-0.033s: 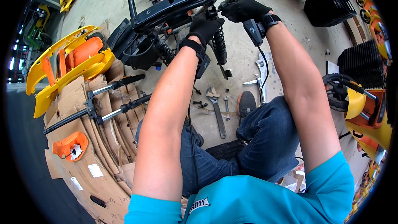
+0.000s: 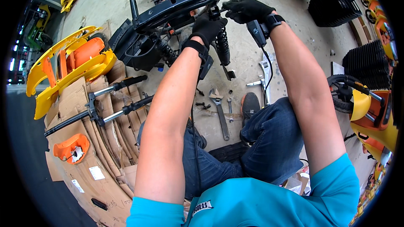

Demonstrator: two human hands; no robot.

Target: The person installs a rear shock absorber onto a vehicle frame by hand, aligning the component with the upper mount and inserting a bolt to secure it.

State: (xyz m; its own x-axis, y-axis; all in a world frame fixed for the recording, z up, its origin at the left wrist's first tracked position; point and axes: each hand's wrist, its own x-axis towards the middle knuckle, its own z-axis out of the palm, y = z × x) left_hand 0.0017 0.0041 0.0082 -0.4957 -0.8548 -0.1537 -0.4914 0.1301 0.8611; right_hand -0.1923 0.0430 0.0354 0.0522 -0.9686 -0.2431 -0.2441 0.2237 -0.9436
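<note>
My left hand (image 2: 208,27), in a black glove, is closed around the upper end of a black shock absorber (image 2: 222,45) with a coil spring. The shock absorber hangs beneath the corner of a black metal vehicle frame (image 2: 176,7). My right hand (image 2: 249,9), gloved too, pinches a thin dark bolt against the mount at the top of the shock absorber. The bolt is mostly hidden by the fingers. Left of my left hand, a second coil-spring shock absorber (image 2: 166,51) is attached to the frame.
On the floor by my shoe (image 2: 251,106) lie an adjustable wrench (image 2: 221,115), a small spanner (image 2: 230,106) and a larger silver tool (image 2: 266,73). Flattened cardboard (image 2: 80,138) at left bears a fork (image 2: 96,109) and yellow-orange body panels (image 2: 75,63). Black stacked baskets (image 2: 336,4) stand right.
My right hand has turned very slightly at the mount. My left hand keeps its hold on the shock absorber.
</note>
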